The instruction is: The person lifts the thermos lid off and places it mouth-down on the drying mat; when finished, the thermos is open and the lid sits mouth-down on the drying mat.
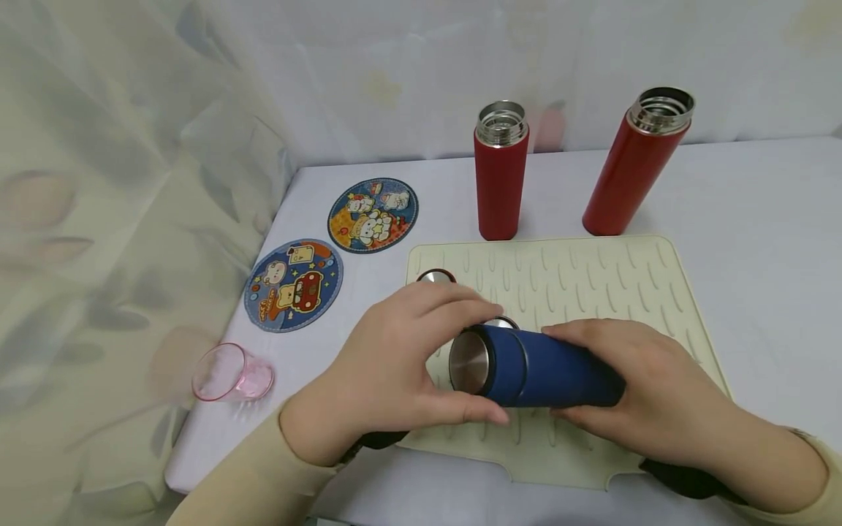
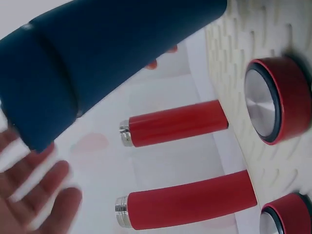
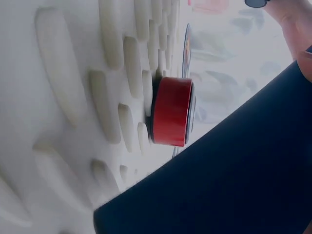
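Note:
A blue thermos bottle with a steel-topped cap lies tilted sideways above the cream drying mat. My right hand grips its body near the base. Around the cap end is my left hand, its thumb and fingers spread apart; in the left wrist view, its fingers stand loose beside the cap. Two red lids with steel tops sit on the mat: one lid stands behind the bottle, and another lid is partly hidden by my left hand.
Behind the mat stand two uncapped red thermos bottles, one in the middle and one on the right. Two round cartoon coasters lie to the left. A pink clear cup is near the table's left edge.

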A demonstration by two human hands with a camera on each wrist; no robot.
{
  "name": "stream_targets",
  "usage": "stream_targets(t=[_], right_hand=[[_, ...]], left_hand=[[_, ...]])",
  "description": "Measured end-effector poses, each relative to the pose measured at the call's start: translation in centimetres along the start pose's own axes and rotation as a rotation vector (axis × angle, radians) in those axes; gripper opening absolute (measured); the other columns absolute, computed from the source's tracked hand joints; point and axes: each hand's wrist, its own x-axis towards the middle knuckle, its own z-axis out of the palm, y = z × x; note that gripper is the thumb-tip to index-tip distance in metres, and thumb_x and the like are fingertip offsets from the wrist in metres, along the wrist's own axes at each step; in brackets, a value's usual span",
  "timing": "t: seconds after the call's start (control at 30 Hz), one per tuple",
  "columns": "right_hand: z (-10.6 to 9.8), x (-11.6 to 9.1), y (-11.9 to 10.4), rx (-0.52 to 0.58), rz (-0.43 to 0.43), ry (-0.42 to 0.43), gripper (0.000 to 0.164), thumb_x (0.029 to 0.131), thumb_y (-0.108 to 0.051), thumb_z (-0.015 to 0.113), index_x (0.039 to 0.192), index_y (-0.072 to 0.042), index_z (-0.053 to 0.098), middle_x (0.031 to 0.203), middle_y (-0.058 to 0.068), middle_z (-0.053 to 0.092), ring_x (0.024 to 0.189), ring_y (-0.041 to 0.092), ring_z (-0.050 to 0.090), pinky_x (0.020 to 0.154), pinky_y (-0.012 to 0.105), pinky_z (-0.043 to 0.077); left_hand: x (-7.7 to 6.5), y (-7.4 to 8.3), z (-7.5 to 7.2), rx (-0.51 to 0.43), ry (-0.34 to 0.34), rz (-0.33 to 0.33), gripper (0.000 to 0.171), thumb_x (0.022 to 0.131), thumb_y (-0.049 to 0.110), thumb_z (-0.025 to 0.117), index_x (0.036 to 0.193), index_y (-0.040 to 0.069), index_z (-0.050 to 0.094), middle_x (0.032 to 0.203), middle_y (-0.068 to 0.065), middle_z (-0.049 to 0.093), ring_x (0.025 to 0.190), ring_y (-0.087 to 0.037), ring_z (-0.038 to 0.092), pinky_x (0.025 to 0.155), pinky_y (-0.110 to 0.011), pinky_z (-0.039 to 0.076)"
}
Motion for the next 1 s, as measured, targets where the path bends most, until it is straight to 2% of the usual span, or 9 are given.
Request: stream_targets(t=[0.13, 0.23, 0.4, 0.53, 0.73, 0.8, 0.87, 0.93, 1.0], right_hand=[[-0.05, -0.24, 0.31, 0.011, 0.02, 0.015, 0.097, 0.059, -0.034, 0.111, 0.146, -0.027, 0.069, 0.132, -0.009, 0.077, 0.114, 0.02, 0.075, 0.107, 0.01, 0.042], [-0.1, -0.38, 0.42, 0.014, 0.057, 0.003, 0.1, 0.057, -0.033, 0.111, 0.147, -0.028, 0.068, 0.134, -0.007, 0.077, 0.115, 0.022, 0.075, 0.102, 0.021, 0.055], [-0.24, -0.5, 0.36, 0.007, 0.108, -0.04, 0.103, 0.056, -0.034, 0.111, 0.148, -0.028, 0.067, 0.135, -0.005, 0.076, 0.115, 0.023, 0.076, 0.087, 0.053, 0.065], [-0.25, -0.51, 0.22, 0.006, 0.107, -0.062, 0.102, 0.058, -0.039, 0.111, 0.149, -0.029, 0.066, 0.136, -0.007, 0.076, 0.114, 0.019, 0.075, 0.086, 0.05, 0.065], [-0.11, -0.48, 0.08, 0.006, 0.065, -0.046, 0.102, 0.059, -0.042, 0.11, 0.15, -0.03, 0.066, 0.137, -0.012, 0.075, 0.112, 0.015, 0.074, 0.087, 0.045, 0.064], [-0.06, -0.47, 0.09, 0.009, 0.061, -0.045, 0.102, 0.059, -0.043, 0.11, 0.15, -0.03, 0.066, 0.136, -0.011, 0.075, 0.112, 0.015, 0.074, 0.086, 0.045, 0.064], [-0.05, -0.46, 0.11, 0.014, 0.063, -0.044, 0.102, 0.059, -0.043, 0.11, 0.15, -0.03, 0.066, 0.136, -0.011, 0.075, 0.112, 0.015, 0.074, 0.086, 0.044, 0.064], [-0.07, -0.49, 0.14, 0.026, 0.073, -0.046, 0.101, 0.06, -0.043, 0.11, 0.15, -0.03, 0.066, 0.135, -0.011, 0.076, 0.111, 0.014, 0.074, 0.086, 0.042, 0.065], [-0.11, -0.53, 0.16, 0.038, 0.09, -0.054, 0.101, 0.06, -0.044, 0.11, 0.15, -0.03, 0.066, 0.135, -0.01, 0.076, 0.11, 0.015, 0.075, 0.085, 0.04, 0.065]], left_hand=[[-0.02, -0.41, -0.23, -0.12, -0.059, 0.168, 0.075, 0.08, 0.044, 0.101, 0.143, 0.014, 0.072, 0.158, -0.011, 0.062, 0.15, -0.025, 0.055, 0.125, -0.041, 0.047], [-0.15, -0.64, -0.34, -0.143, -0.105, 0.215, 0.056, 0.09, 0.023, 0.094, 0.142, 0.016, 0.074, 0.162, -0.013, 0.059, 0.156, -0.029, 0.05, 0.129, -0.044, 0.042], [-0.15, -0.88, -0.26, -0.14, -0.114, 0.2, 0.052, 0.091, 0.007, 0.089, 0.14, 0.016, 0.074, 0.158, -0.011, 0.063, 0.149, -0.024, 0.058, 0.122, -0.037, 0.049], [-0.17, -0.75, -0.1, -0.148, -0.062, 0.124, 0.058, 0.086, 0.024, 0.097, 0.139, 0.014, 0.075, 0.146, -0.008, 0.07, 0.135, -0.018, 0.066, 0.112, -0.031, 0.056], [-0.29, -0.45, 0.46, 0.047, 0.045, -0.003, 0.082, 0.074, 0.057, 0.1, 0.137, 0.012, 0.075, 0.118, 0.001, 0.077, 0.102, -0.01, 0.07, 0.088, -0.026, 0.062], [-0.29, -0.49, 0.51, 0.044, 0.03, 0.007, 0.087, 0.074, 0.058, 0.099, 0.143, 0.012, 0.072, 0.126, -0.001, 0.075, 0.11, -0.012, 0.069, 0.094, -0.029, 0.061], [-0.23, -0.6, 0.46, -0.023, -0.004, 0.057, 0.084, 0.08, 0.05, 0.097, 0.149, 0.012, 0.067, 0.142, -0.006, 0.07, 0.127, -0.017, 0.066, 0.107, -0.034, 0.057], [-0.22, -0.71, 0.42, -0.109, -0.044, 0.12, 0.077, 0.083, 0.031, 0.09, 0.152, 0.011, 0.063, 0.155, -0.01, 0.061, 0.145, -0.024, 0.057, 0.121, -0.041, 0.05], [-0.17, -0.78, 0.43, -0.165, -0.074, 0.18, 0.075, 0.079, 0.011, 0.077, 0.152, 0.01, 0.062, 0.162, -0.014, 0.055, 0.154, -0.029, 0.05, 0.128, -0.046, 0.043]])
